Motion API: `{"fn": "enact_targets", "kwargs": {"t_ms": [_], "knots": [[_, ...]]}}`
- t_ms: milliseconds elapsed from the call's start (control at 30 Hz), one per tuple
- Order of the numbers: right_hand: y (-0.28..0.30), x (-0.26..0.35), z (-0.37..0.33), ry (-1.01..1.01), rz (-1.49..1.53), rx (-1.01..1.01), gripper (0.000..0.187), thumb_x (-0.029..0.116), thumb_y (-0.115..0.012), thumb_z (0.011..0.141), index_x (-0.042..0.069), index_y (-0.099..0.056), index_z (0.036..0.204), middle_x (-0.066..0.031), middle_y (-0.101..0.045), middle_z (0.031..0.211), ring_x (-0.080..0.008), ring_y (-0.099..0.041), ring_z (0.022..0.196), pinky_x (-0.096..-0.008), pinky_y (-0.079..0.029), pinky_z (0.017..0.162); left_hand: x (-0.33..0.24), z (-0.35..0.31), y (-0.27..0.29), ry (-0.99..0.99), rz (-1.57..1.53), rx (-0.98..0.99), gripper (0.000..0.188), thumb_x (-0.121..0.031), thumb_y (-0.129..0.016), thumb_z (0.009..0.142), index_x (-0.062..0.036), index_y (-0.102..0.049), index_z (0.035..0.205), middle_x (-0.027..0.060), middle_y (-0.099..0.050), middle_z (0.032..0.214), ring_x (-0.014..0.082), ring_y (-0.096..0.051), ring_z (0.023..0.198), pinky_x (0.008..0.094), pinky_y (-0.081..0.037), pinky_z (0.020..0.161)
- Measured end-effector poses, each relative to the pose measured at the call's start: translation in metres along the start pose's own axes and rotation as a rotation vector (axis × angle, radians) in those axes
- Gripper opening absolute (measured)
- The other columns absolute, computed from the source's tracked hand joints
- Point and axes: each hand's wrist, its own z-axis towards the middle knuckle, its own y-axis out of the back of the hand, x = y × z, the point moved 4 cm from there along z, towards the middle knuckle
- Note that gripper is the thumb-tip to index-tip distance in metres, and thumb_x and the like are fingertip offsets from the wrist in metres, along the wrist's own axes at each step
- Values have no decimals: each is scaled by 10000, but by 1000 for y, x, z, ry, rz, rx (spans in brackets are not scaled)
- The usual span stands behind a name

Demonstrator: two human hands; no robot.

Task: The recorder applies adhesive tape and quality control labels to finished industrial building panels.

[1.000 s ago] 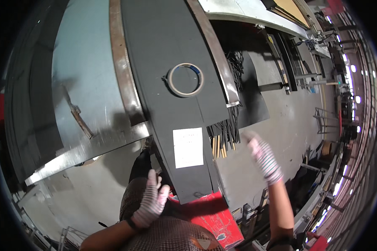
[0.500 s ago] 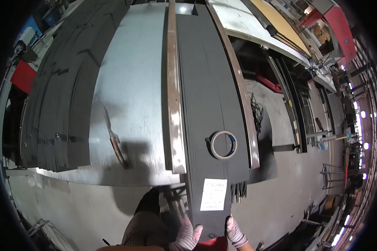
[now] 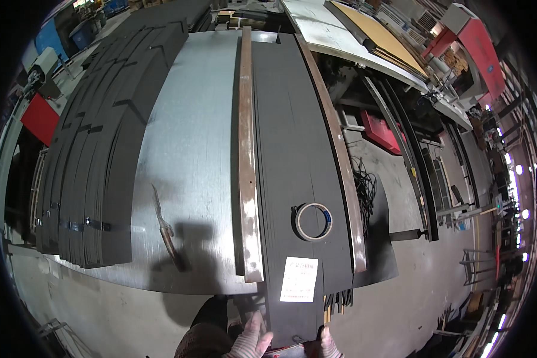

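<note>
Both gloved hands sit at the lower edge of the view, gripping the near end of a long dark strip (image 3: 292, 197). The left hand (image 3: 250, 343) has its fingers wrapped over the strip's left corner; the right hand (image 3: 328, 345) closes on the right corner, though only its top shows, so how tightly it clamps is hard to tell.

The strip overhangs the desk (image 3: 188, 155) toward the person and runs far away along it, between two rusty rails (image 3: 246, 179). A white label (image 3: 299, 279) is stuck near the held end, and just beyond it a tape roll (image 3: 314, 221) rests loose on top.

It looks long, thin and fairly heavy, likely to sag if lifted by one end; holding both corners keeps it level, and the roll could slide off.

To the left, apart, lie a small tool (image 3: 164, 227) and a banded stack of dark strips (image 3: 95, 161).
</note>
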Motion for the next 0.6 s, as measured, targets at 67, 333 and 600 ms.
{"fn": "enact_targets", "kwargs": {"t_ms": [67, 333, 600], "knots": [[-2, -3, -2, -25, 54, -50, 583, 548, -529, 991, 23, -545, 1244, -119, -583, 1088, -207, -466, 900, -340, -378, 785, -4, -7, 3, -128, -2, -39, 706, -200, -555, 984, 44, -201, 1544, 314, -511, 1336, 408, -544, 1185, 447, -437, 1029], [-13, 6, 5, -43, 171, -103, 511, 527, -551, 991, 46, -618, 1147, -93, -611, 963, -162, -456, 730, -302, -375, 651, 0, -7, -16, -141, 10, -97, 661, -127, -557, 970, 35, -246, 1530, 276, -550, 1166, 413, -564, 1012, 440, -474, 899], [-19, 14, 19, -43, 263, -138, 457, 506, -573, 990, 69, -692, 1050, -66, -638, 837, -116, -445, 560, -264, -372, 516, -16, 39, 17, -61, -109, -151, 415, -185, -544, 1012, -6, -473, 1379, 221, -604, 1104, 362, -602, 1031, 426, -481, 884]]}}
